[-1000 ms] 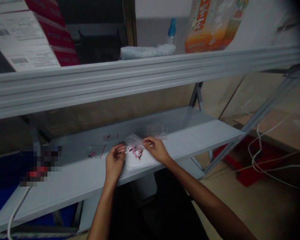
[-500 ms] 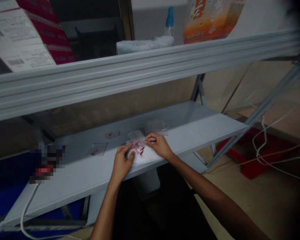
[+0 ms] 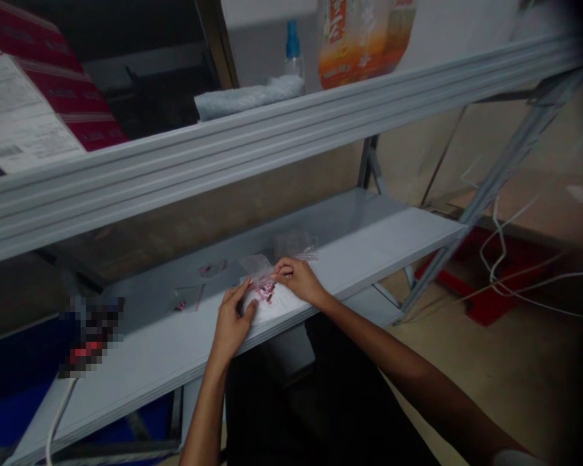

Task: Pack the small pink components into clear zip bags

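Note:
Both hands rest at the front edge of a grey lower shelf [image 3: 393, 233]. My left hand [image 3: 233, 320] has its fingers bent and touches the left side of a white sheet [image 3: 282, 303] carrying a heap of small pink pieces [image 3: 265, 291]. My right hand [image 3: 298, 279] is closed in a pinch at the heap, beside a small clear plastic bag [image 3: 256, 265]. What the pinch holds is too small to make out.
More small clear bags [image 3: 296, 246] lie behind the hands, and two with pink bits [image 3: 187, 299] lie to the left. A long grey upper shelf [image 3: 272, 149] overhangs, bearing a box [image 3: 29, 110], a spray bottle [image 3: 293, 52] and an orange packet [image 3: 359, 39]. White cables [image 3: 510, 272] trail at right.
The view has swung left and slightly up. My left hand has slid closer to the pink heap, and my right hand stays pinched at it.

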Demonstrator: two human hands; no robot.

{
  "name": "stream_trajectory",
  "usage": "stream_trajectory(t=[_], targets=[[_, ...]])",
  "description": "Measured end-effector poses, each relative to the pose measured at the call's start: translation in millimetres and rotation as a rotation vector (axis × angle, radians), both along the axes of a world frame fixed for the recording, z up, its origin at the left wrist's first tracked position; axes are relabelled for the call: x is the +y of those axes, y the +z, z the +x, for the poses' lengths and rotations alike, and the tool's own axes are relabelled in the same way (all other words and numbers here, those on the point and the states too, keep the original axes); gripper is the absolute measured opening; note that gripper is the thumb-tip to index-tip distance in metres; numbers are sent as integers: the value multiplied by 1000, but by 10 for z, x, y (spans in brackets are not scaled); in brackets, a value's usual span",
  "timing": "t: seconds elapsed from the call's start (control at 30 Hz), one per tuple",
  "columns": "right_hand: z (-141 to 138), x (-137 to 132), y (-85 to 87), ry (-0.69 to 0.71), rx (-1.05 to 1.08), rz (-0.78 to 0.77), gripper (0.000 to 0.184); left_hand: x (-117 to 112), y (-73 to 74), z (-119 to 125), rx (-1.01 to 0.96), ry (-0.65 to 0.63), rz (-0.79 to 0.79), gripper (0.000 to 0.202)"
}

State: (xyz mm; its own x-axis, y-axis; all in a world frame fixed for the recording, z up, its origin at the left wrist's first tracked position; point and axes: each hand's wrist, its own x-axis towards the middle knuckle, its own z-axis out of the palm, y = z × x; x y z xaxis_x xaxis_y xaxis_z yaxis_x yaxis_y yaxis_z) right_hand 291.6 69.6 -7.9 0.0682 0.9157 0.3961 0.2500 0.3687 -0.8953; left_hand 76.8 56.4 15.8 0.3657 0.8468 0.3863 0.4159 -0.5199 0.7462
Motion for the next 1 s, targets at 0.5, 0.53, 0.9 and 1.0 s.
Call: stream_trajectory(t=[0.5, 0.53, 0.9, 1.0], targets=[[532, 19, 148, -175, 184, -166, 38, 193, 93, -872, 436, 612, 241, 41], [548, 12, 152, -197, 156, -183, 39, 182, 82, -883, 458, 658, 225, 41], [399, -284, 509, -760, -470, -83, 40, -65, 461, -825, 44, 979, 411, 36], [255, -409, 623, -649, -419, 49, 28, -211, 634, -743, -174, 924, 423, 35]])
